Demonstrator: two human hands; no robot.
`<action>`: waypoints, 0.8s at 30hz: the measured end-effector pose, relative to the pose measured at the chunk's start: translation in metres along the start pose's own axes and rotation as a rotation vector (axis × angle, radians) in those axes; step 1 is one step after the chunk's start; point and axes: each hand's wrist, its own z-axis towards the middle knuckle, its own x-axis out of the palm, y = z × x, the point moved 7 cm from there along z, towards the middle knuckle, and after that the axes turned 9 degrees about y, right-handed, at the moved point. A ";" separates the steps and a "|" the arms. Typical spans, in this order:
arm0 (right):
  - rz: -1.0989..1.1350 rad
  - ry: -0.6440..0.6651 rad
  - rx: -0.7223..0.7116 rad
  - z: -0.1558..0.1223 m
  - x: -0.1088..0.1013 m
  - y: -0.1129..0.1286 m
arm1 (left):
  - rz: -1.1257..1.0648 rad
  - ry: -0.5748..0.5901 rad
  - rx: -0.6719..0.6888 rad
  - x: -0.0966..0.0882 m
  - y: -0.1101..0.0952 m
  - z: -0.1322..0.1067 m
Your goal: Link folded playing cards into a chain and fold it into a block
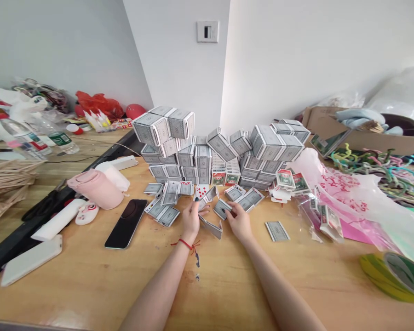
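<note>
Between my hands are grey-backed playing cards with folded ends. My left hand (191, 219), a red string bracelet at its wrist, is closed on a bent playing card (209, 196). Just below its fingers another folded card (212, 226) stands on edge; whether the hand touches it I cannot tell. My right hand (239, 221) pinches a grey playing card (221, 208) at its right edge. Behind them rises a structure of cubes (203, 158) made from folded cards. Loose cards (163, 212) lie left of my hands, and more folded cards (250, 198) lie beyond the right one.
A black-screened phone (126, 224), a pink roll (96, 188) and a white box (32, 259) lie at left. One card (277, 231) rests at right, near card boxes (285, 179), plastic wrapping (348, 195) and green-yellow tape (396, 276). A cardboard box (369, 133) stands behind.
</note>
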 end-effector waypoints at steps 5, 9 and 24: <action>0.083 0.026 -0.026 -0.001 0.001 0.009 | 0.005 0.000 0.011 0.000 0.002 0.001; 0.336 -0.023 -0.070 0.000 -0.004 0.017 | 0.018 -0.011 0.020 -0.002 0.003 0.001; 0.305 -0.087 -0.018 0.000 -0.011 0.010 | 0.074 -0.019 0.011 0.000 0.001 -0.001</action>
